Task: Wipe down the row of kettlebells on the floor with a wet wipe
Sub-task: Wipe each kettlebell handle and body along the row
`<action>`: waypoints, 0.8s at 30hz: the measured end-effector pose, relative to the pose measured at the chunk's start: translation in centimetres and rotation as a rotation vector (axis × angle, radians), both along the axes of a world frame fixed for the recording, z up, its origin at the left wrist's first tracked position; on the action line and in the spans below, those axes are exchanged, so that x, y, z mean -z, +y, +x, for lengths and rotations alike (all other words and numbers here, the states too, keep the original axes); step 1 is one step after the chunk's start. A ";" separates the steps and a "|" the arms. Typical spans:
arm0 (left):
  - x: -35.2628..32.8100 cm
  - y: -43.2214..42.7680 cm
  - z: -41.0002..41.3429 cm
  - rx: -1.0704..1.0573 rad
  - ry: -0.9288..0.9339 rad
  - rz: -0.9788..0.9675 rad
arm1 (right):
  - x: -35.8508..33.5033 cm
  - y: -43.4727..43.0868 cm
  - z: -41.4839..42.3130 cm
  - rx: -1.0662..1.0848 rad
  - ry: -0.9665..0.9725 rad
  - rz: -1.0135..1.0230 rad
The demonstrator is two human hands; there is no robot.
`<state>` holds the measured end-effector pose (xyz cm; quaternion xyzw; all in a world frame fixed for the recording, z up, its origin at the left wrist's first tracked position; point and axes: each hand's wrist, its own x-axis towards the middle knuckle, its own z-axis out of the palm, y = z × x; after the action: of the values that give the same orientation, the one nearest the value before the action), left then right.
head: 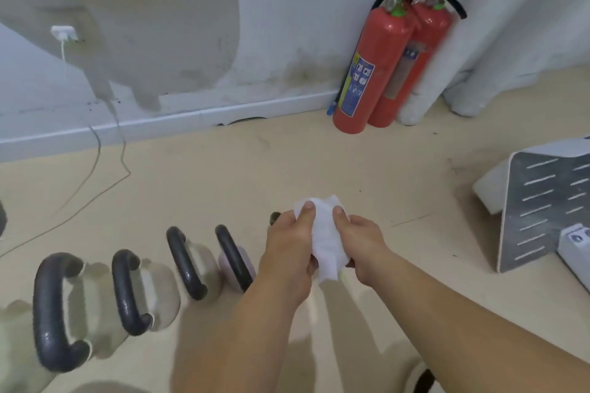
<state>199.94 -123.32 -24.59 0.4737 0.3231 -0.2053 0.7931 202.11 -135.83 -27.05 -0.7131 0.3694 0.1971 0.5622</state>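
At the centre of the frame, the left hand (289,249) and right hand (360,242) both pinch a crumpled white wet wipe (325,236), thumbs on top. The row of pale, black-handled kettlebells (127,290) runs from lower left up to the left hand, which is nearer.

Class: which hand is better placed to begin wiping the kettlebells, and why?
Probably left: both grip the wet wipe, but the left hand lies beside the kettlebells, the right hand farther off.

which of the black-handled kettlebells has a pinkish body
The pale pink kettlebell with a black handle, just beside the left hand; the three beige-bodied kettlebells further left are not pink.
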 end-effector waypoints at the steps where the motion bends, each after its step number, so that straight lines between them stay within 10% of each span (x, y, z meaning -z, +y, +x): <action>1: 0.5 0.0 -1.1 0.024 0.005 0.029 | 0.0 0.3 -0.8 -0.010 0.033 0.001; 19: 7.9 1.9 -7.8 0.208 0.079 0.033 | 4.3 1.5 -4.1 -0.358 -0.068 -0.471; 24: 11.3 2.0 -8.3 0.351 -0.006 0.186 | 6.6 -0.1 -4.3 -0.116 -0.027 -0.196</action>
<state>191.64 -121.35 -35.93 0.5947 0.2506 -0.3084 0.6988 197.77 -135.93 -33.67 -0.7875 0.3373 0.1827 0.4824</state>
